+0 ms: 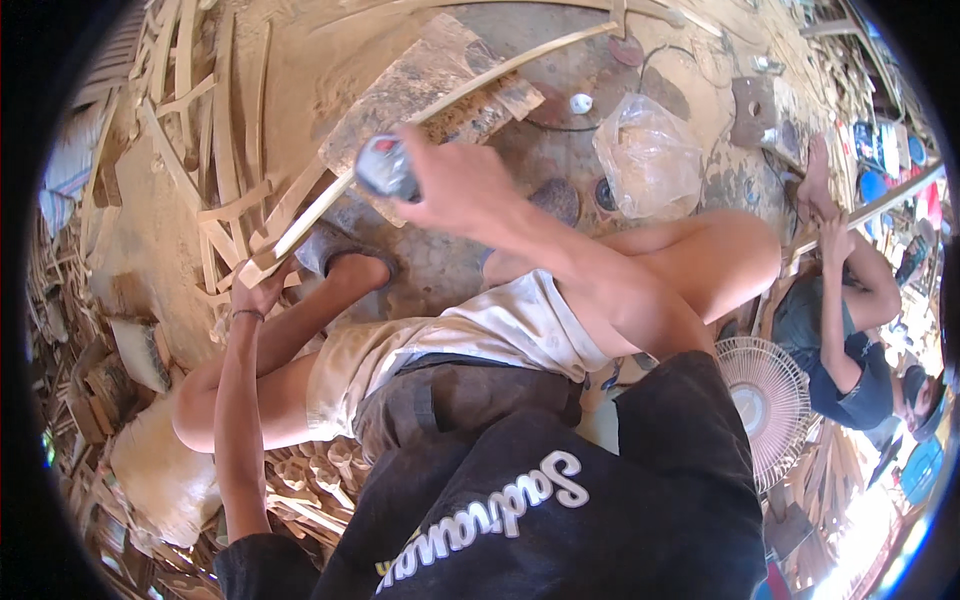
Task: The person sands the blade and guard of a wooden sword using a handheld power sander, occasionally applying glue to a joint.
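Observation:
A long, slightly curved wooden strip slants from lower left to upper right in front of me. My left hand is closed around its near end, with the fingers partly hidden beneath the wood. My right hand, a little blurred, grips a rounded grey sander with a red spot on top. The sander sits against the strip, about a third of the way along from my left hand. Beneath the strip lies a stained, worn board on the floor.
Wooden pieces lie heaped at the left. A clear plastic bag and a dark disc rest on the dusty floor beyond my legs. At the right stand a fan and another person seated with a long strip.

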Demonstrator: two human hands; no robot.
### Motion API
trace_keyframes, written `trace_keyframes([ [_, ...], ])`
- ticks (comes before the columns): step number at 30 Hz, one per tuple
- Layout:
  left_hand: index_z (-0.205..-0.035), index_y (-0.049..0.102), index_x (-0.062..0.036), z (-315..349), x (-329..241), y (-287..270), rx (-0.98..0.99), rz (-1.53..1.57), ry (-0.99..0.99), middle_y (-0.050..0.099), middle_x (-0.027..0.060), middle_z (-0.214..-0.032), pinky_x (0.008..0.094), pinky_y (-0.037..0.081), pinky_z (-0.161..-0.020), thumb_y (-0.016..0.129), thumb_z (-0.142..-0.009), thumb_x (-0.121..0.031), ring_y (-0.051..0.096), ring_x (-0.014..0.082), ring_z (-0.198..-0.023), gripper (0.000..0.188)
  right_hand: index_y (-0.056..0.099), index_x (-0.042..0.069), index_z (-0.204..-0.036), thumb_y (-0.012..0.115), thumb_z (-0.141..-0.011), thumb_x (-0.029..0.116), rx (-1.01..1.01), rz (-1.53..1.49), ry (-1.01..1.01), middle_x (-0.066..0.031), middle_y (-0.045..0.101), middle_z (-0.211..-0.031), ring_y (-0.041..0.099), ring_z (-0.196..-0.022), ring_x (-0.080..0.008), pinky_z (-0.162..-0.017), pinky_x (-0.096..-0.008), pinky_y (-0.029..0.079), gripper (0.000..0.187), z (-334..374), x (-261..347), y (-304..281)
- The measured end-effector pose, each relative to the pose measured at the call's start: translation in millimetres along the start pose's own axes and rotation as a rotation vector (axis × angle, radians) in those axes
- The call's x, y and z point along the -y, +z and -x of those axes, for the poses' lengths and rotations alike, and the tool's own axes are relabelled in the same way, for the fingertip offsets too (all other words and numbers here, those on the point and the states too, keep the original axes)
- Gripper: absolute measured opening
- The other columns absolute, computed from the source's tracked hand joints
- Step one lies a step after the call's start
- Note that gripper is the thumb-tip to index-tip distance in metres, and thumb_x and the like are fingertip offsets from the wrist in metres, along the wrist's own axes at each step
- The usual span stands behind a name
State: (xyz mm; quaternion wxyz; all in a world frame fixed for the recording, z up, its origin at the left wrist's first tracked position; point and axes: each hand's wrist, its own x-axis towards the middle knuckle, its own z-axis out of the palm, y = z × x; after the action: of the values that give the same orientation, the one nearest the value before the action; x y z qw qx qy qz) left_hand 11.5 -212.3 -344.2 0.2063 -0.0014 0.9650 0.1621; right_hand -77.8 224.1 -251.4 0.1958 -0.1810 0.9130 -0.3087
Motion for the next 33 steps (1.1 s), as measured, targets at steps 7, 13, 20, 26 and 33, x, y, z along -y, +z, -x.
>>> trace_keyframes([
  [7,-0.125,0.082,-0.0094,1,9,4,0.031,-0.040,0.052,0.083,0.0201,-0.108,0.0487,0.063,-0.087,0.078,-0.104,-0.041,0.080,0.0406,-0.101,0.038,0.054,0.002,-0.147,0.085,-0.090,0.045,-0.037,0.064,0.213,-0.0254,0.082,-0.100,0.083,-0.091,-0.0432,-0.082,-0.0524,0.067,0.078,-1,-51,-37],
  [13,-0.129,0.081,-0.0094,0,11,6,0.028,-0.036,0.048,0.083,0.0198,-0.112,0.0485,0.063,-0.088,0.078,-0.104,-0.041,0.080,0.0416,-0.104,0.040,0.053,0.006,-0.154,0.085,-0.087,0.057,-0.207,0.161,0.437,-0.0294,0.081,-0.117,0.079,-0.112,-0.0472,-0.101,-0.0540,0.062,0.090,-7,-129,-75],
  [20,-0.137,0.079,-0.0102,-16,20,-3,0.051,-0.054,0.078,0.084,0.0184,-0.115,0.0454,0.064,-0.090,0.078,-0.105,-0.040,0.081,0.0379,-0.106,0.044,0.052,-0.001,-0.152,0.084,-0.087,0.057,-0.415,0.254,0.582,-0.0316,0.080,-0.122,0.077,-0.121,-0.0448,-0.103,-0.0481,0.062,0.094,-14,-202,-111],
  [26,-0.140,0.076,-0.0031,7,110,-17,0.174,0.219,-0.230,0.086,0.0158,-0.116,0.0386,0.065,-0.087,0.086,-0.100,-0.029,0.083,0.0256,-0.100,0.048,0.056,0.008,-0.152,0.086,-0.086,0.057,-0.247,0.140,0.395,-0.0262,0.081,-0.113,0.081,-0.106,-0.0440,-0.094,-0.0524,0.064,0.087,-6,-121,-66],
  [33,-0.138,0.077,-0.0009,41,173,-30,0.063,0.009,-0.034,0.086,0.0122,-0.109,0.0360,0.064,-0.084,0.089,-0.101,-0.028,0.080,0.0182,-0.097,0.048,0.052,0.003,-0.148,0.084,-0.090,0.047,0.017,0.069,0.096,-0.0224,0.082,-0.096,0.082,-0.090,-0.0437,-0.086,-0.0562,0.064,0.078,-21,-26,-14],
])
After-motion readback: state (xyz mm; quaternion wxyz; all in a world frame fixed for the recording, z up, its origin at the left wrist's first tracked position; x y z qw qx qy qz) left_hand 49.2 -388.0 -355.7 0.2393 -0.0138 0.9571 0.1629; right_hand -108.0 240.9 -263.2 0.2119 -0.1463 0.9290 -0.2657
